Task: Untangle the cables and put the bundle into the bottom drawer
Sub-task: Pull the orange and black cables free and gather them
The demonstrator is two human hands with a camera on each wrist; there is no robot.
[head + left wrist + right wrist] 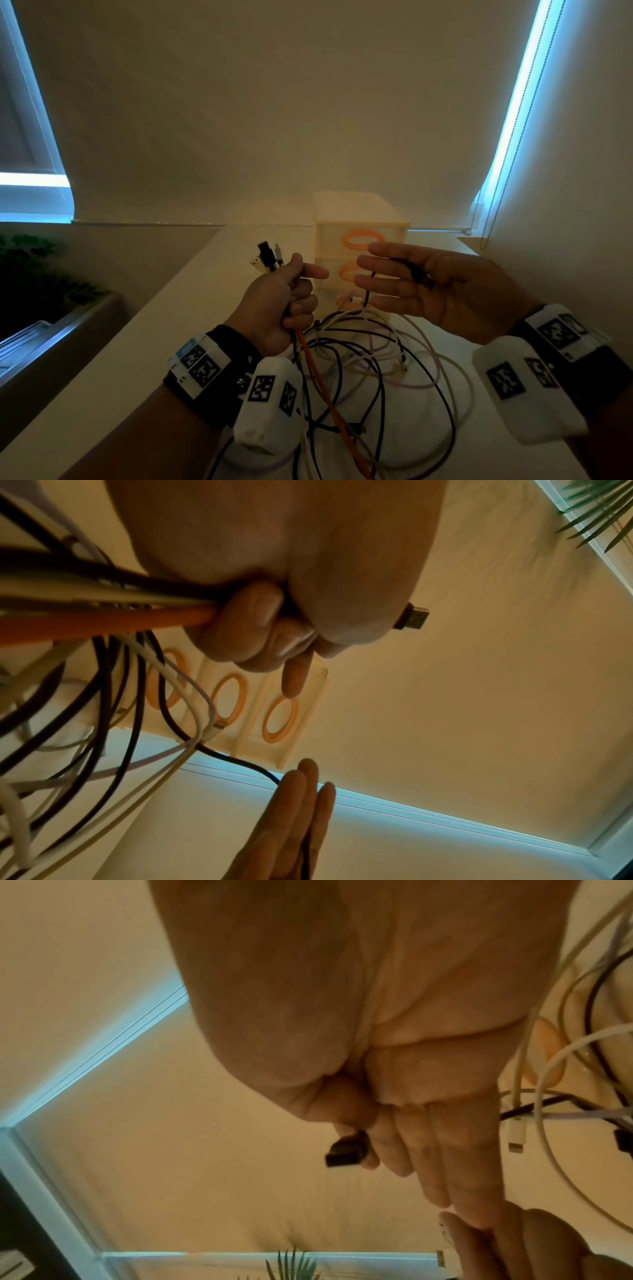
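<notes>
Overhead, left hand (281,301) fists round smooth cords (346,370); right hand (442,291) thumb-pinches a boxy black plug (419,275), fingers straight

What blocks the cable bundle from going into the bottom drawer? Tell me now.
The cream plastic drawer unit with orange ring handles has all three drawers shut, so the bottom drawer must be opened first. Loose black and white cable loops lie right before its front. The left hand grips the plug ends; the right hand pinches one black plug.
</notes>
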